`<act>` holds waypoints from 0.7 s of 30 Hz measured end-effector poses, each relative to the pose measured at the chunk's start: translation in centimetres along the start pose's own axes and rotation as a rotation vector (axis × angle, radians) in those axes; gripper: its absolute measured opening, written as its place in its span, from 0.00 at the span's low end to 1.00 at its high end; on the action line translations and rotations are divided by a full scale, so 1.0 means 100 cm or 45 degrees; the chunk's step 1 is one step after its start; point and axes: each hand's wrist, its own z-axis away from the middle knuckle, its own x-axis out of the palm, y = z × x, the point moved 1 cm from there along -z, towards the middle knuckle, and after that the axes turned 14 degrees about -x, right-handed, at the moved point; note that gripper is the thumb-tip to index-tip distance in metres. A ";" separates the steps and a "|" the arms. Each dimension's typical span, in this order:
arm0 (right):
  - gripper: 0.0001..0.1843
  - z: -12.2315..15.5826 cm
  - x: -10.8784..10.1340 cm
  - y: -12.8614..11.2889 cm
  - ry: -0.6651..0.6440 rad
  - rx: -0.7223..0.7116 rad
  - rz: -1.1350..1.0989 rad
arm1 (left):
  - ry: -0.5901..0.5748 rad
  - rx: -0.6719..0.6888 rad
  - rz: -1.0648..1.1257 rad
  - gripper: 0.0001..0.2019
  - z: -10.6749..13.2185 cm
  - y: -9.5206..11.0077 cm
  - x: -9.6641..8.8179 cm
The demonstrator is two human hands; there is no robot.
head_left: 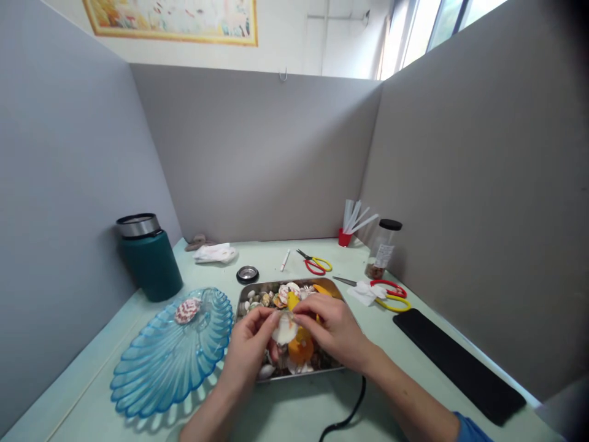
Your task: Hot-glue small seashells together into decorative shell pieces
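A pale scallop shell (285, 329) is held above the metal tray (299, 376), pinched from both sides. My left hand (253, 337) grips its left edge between thumb and forefinger. On the opposite edge, the thumb and fingers of my right hand (332, 325) are closed on the same shell. Under my hands the tray is filled with mixed seashells, among them an orange shell (301, 347) and a white-and-red scallop (289, 291). To the left, a blue shell-shaped glass dish (161, 374) bears a red-and-white scallop shell (188, 310).
A teal thermos (151, 264) stands at the left, near a round black-rimmed lid (247, 274). Two pairs of scissors (317, 264) lie behind and right of the tray. A jar (381, 252), a red cup of white sticks (345, 237) and a black pad (455, 362) are rightward.
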 end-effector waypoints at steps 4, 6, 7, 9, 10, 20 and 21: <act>0.05 0.005 0.001 0.006 -0.005 -0.045 0.043 | 0.012 0.009 -0.008 0.15 0.000 -0.002 0.001; 0.07 0.008 0.001 0.009 -0.008 -0.054 0.050 | 0.021 -0.003 -0.016 0.15 0.000 -0.002 0.002; 0.07 0.009 0.000 0.011 -0.013 -0.055 0.046 | 0.030 -0.013 -0.021 0.15 -0.001 -0.003 0.002; 0.08 0.010 -0.001 0.013 -0.036 -0.062 0.035 | 0.047 -0.031 -0.032 0.16 -0.001 -0.003 0.003; 0.09 0.010 -0.001 0.013 -0.048 -0.066 0.033 | 0.054 -0.039 -0.037 0.16 -0.001 -0.003 0.003; 0.09 0.012 -0.004 0.008 -0.088 -0.033 -0.001 | 0.015 -0.103 -0.050 0.17 -0.005 -0.008 -0.002; 0.09 0.012 -0.004 0.008 -0.095 -0.025 -0.003 | 0.016 -0.110 -0.048 0.17 -0.004 -0.008 -0.001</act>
